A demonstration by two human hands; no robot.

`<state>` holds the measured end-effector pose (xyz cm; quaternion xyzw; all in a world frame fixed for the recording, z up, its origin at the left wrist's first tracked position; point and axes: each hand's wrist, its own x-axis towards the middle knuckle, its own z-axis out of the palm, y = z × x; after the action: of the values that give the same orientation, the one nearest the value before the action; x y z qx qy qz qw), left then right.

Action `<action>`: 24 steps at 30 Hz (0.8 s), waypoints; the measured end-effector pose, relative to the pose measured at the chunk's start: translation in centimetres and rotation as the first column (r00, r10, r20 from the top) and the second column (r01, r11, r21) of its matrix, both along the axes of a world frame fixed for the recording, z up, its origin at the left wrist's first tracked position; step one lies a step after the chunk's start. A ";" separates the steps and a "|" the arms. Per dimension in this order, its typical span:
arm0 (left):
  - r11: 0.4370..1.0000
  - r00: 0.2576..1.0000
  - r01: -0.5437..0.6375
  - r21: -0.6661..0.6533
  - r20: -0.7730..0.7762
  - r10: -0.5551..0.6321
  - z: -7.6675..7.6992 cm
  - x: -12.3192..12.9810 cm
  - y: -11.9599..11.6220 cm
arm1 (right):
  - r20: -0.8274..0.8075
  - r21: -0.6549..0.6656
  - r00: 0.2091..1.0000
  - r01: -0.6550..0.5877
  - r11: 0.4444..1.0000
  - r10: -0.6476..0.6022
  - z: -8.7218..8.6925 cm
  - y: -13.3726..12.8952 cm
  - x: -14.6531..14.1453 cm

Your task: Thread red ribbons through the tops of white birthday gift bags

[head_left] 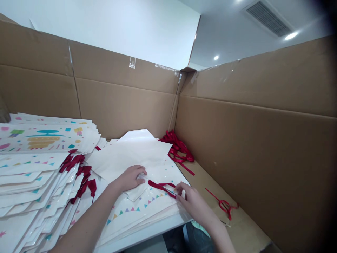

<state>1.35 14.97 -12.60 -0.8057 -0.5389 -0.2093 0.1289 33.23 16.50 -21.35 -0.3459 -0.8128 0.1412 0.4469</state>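
Observation:
My left hand point(134, 178) rests on a white paper sheet point(113, 156), its fingers bent around a small folded white flap. From that flap a red ribbon point(158, 185) runs right to my right hand point(183, 194), whose fingers are pinched on its far end. Below the ribbon lies a stack of printed white sheets point(142, 207) with small coloured triangles. Along the left side are piles of printed sheets point(28, 189) with dark red ribbon ends point(84, 175) sticking out.
Behind the sheets, a heap of red ribbon point(181, 149) sits in the cardboard corner. A red ribbon loop point(225, 206) lies on cardboard at the right. Tall cardboard walls point(123, 102) stand behind and to the right. Part of another person's hand point(4, 115) shows at far left.

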 end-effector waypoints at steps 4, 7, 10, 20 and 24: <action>1.000 1.000 -0.008 -0.003 0.008 0.008 0.0 0.0 0.0 | -0.016 -0.041 1.000 0.018 0.999 -0.018 -1.6 0.0 1.8; 1.000 1.000 0.013 0.004 0.007 -0.013 0.1 -0.1 0.1 | -0.018 -0.019 0.999 0.029 0.999 -0.030 -2.2 0.3 1.8; 1.000 1.000 0.002 -0.003 0.014 -0.002 0.0 -0.2 0.2 | -0.036 0.019 0.999 0.020 1.000 -0.020 -2.2 0.4 1.0; 1.000 1.000 0.021 0.019 0.020 -0.021 -0.2 -0.5 0.5 | -0.037 0.072 0.989 -0.137 0.988 0.140 -1.6 0.2 -1.6; 1.000 0.999 0.020 0.011 0.027 -0.020 -0.1 -0.5 0.7 | -0.097 0.052 0.978 -0.181 0.982 0.186 -1.3 0.3 -1.9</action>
<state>0.87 15.63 -12.73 -0.8076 -0.5312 -0.2242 0.1238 31.28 16.77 -22.62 -0.2522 -0.8202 0.1821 0.4800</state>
